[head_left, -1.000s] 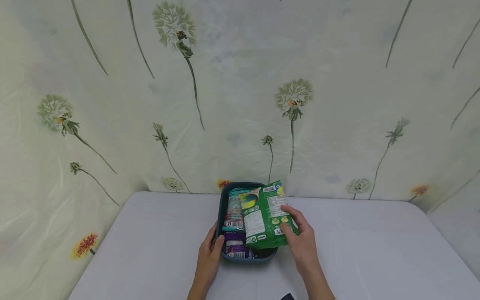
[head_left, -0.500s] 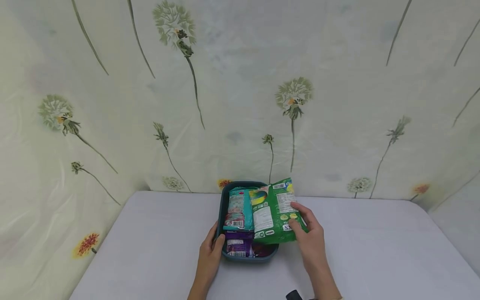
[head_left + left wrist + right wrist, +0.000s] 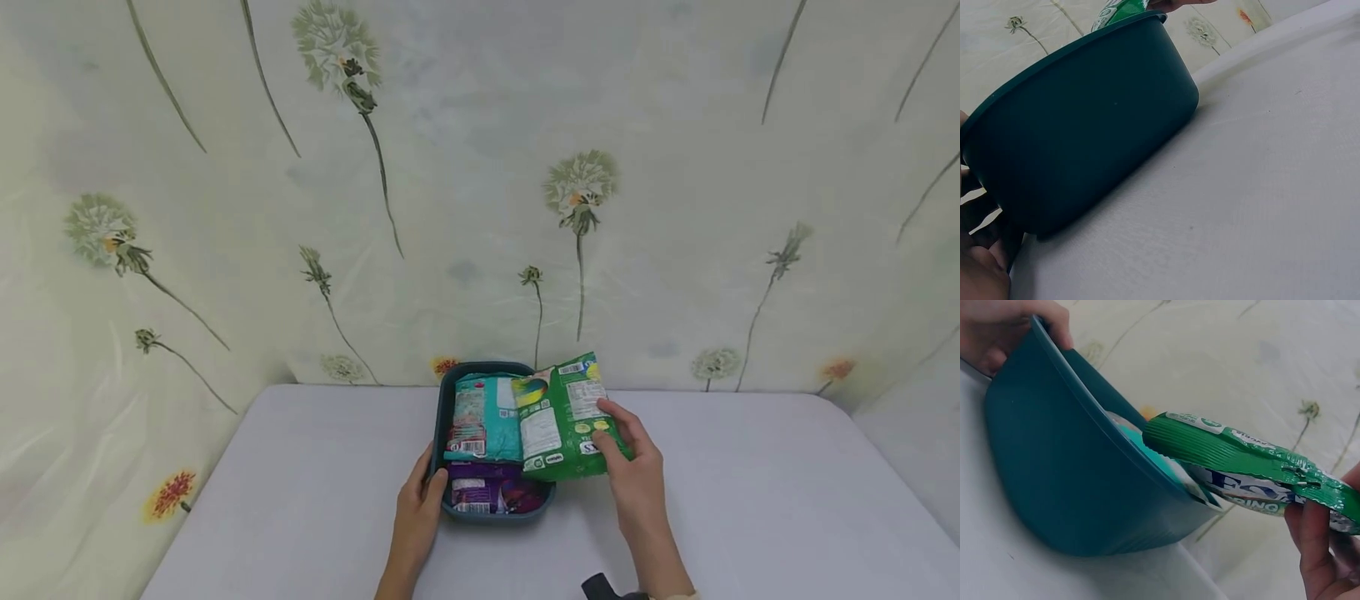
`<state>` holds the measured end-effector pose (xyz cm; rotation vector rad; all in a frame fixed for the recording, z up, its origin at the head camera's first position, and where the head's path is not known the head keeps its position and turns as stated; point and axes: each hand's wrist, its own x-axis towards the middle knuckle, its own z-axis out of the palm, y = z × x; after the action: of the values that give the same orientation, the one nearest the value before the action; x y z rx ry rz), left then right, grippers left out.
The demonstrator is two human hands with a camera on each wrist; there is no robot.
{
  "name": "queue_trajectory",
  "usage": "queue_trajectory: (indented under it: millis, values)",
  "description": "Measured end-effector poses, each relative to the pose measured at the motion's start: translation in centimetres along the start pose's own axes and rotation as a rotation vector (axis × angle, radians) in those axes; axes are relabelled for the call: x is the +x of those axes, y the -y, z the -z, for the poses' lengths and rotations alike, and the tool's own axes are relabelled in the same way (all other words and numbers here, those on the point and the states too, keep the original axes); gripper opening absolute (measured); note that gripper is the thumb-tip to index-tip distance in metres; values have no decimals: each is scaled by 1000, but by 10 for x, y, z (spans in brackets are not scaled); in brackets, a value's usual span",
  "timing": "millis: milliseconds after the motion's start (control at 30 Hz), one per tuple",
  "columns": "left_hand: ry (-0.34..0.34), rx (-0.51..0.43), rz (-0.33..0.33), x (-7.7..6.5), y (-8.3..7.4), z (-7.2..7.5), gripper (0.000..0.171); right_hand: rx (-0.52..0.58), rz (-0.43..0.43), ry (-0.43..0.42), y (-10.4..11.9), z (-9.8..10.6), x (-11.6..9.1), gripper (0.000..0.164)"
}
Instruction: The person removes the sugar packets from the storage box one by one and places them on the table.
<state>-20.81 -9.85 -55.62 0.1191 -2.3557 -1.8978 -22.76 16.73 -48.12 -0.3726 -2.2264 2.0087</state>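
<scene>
A dark teal plastic bin [image 3: 498, 519] stands on the table, and my left hand [image 3: 417, 510] grips its left rim, thumb on top and fingers down the outside wall. My right hand [image 3: 643, 479] pinches the right edge of a glossy green packet [image 3: 558, 417], thumb in front. The packet is tilted over the bin's right side, with its printed back and barcode facing up. Inside the bin lie a turquoise packet [image 3: 483, 417] and a purple packet [image 3: 480, 492] in front of it. In the right wrist view the green packet's crimped end [image 3: 1210, 444] reaches over the rim.
A white cloth covers the table [image 3: 322, 475]. Close behind it hangs a pale dandelion-print curtain [image 3: 465, 208]. A black object [image 3: 600, 587] shows beside the right forearm at the bottom of the head view.
My right hand has moved the green packet to the right and slightly up, uncovering more of the turquoise and purple packets. My left hand keeps its grip on the bin.
</scene>
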Motion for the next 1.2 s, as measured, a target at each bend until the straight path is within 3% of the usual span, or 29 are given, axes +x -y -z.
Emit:
queue_trajectory:
  millis: [267,533,767,1200]
  values:
    - [0,-12,29,3,0,-3,51,31,-12,-9,3,2,1,44]
    - [-5,12,12,4,1,-5,52,38,-31,-10,4,5,0,42]
    - [-9,4,14,2,-1,-1,52,24,6,-4,5,6,0,39]
    - [-8,-28,20,2,-2,-2,52,33,-7,-39,5,12,4,40]
